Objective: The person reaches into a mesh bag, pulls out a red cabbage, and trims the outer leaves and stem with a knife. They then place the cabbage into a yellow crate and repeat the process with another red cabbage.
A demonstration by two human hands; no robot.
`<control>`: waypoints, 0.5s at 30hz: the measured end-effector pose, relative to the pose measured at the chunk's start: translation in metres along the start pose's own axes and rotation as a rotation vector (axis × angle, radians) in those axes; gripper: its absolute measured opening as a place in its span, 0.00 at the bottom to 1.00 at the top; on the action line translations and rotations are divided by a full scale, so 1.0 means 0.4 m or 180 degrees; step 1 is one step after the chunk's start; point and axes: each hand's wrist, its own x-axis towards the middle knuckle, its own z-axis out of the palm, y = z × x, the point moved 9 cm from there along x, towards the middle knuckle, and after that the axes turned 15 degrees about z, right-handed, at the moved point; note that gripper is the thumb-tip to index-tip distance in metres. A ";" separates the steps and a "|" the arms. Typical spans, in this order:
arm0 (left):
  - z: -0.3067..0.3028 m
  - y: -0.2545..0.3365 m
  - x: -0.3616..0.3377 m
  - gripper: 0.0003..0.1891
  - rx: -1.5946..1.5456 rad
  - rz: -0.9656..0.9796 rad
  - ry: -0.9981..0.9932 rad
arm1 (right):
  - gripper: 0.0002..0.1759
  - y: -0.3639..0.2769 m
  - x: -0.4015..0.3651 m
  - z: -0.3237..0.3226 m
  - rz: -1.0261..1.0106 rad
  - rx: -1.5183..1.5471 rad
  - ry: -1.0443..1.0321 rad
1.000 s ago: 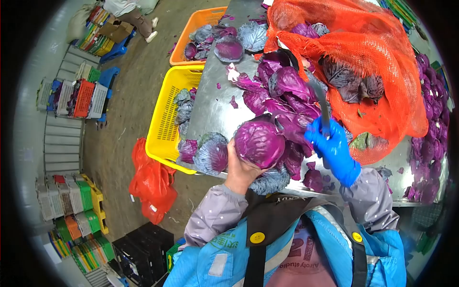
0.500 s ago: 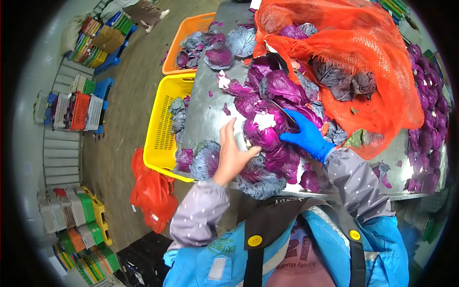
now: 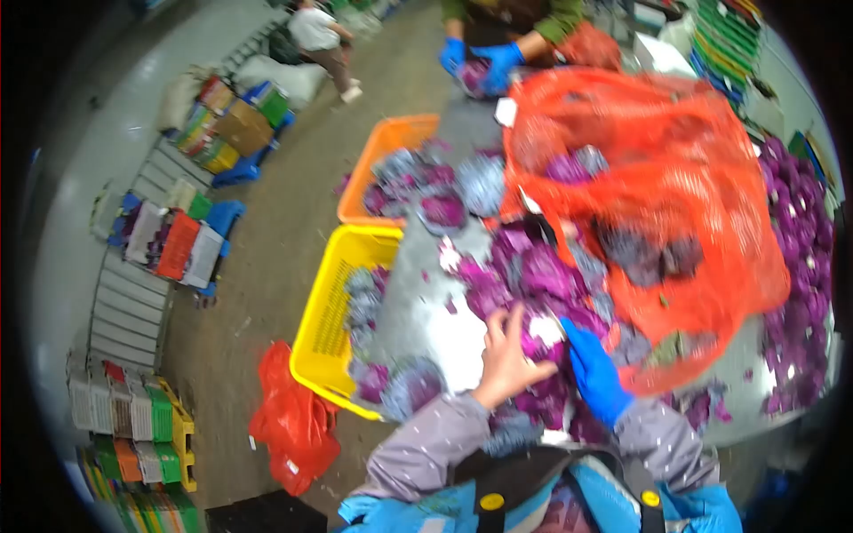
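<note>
Head view, motion-blurred. Cabbage (image 3: 544, 332) sits between the 2 hands, white patch up, likely the cut stem.

Left hand (image 3: 513, 362), bare, at its left side: fingers and thumb spread apart, looks like contact; can't tell if clamped or just resting. Right hand (image 3: 597, 371), blue glove, against the right side, fingers pointing away from the body; can't tell if it's closed on a tool, blur hides it.

Around the grip: loose leaves (image 3: 551, 271) just beyond it and on the near side, on the steel table (image 3: 431, 311). Mesh bag (image 3: 702, 178) beyond and right of the glove. Yellow crate (image 3: 313, 342) to the left, orange crate (image 3: 361, 182) left and farther out. 1 grey head (image 3: 413, 388) left of the left hand. Pile (image 3: 800, 249) well off to the right. Co-worker's hands (image 3: 499, 64) hold 1 purple piece (image 3: 473, 78), well beyond the grip.

Handling, judgement only: keep the white patch up so the cut reads clearly. Brace with the left palm low; leaves underneath are probably slippery and could let it roll. Keep left fingertips clear of the stem, right hand working from its own side. Loosening leaves at the stem should tear less.
</note>
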 end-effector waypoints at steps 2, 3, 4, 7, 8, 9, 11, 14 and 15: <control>-0.003 0.022 0.011 0.57 0.0105 0.0128 0.0071 | 0.33 -0.009 0.008 -0.008 0.0036 -0.0256 0.0130; -0.007 0.037 0.019 0.56 0.0184 0.0294 0.0109 | 0.36 -0.009 0.011 -0.012 0.0153 -0.0492 0.0204; 0.003 0.039 0.026 0.56 0.0254 0.0287 -0.0014 | 0.38 0.007 0.024 -0.004 0.0441 -0.0740 0.0117; 0.022 0.030 0.039 0.56 0.0314 0.0136 -0.0151 | 0.37 0.029 0.075 0.020 0.0589 -0.0960 -0.0008; 0.025 0.031 0.047 0.56 0.0305 0.0157 -0.0154 | 0.36 0.028 0.091 0.019 0.0618 -0.1126 -0.0029; 0.026 0.026 0.052 0.56 0.0334 0.0053 -0.0177 | 0.36 0.036 0.106 0.013 0.0632 -0.1129 -0.0015; 0.029 0.029 0.059 0.56 0.0353 -0.0046 -0.0215 | 0.35 0.042 0.130 0.016 0.0359 -0.1193 -0.0169; 0.044 0.038 0.068 0.56 0.0572 -0.0206 -0.0263 | 0.36 0.019 0.151 -0.019 0.0180 -0.1284 -0.0555; 0.046 0.042 0.066 0.56 0.0578 -0.0191 -0.0273 | 0.36 0.025 0.149 -0.014 0.0101 -0.1333 -0.0865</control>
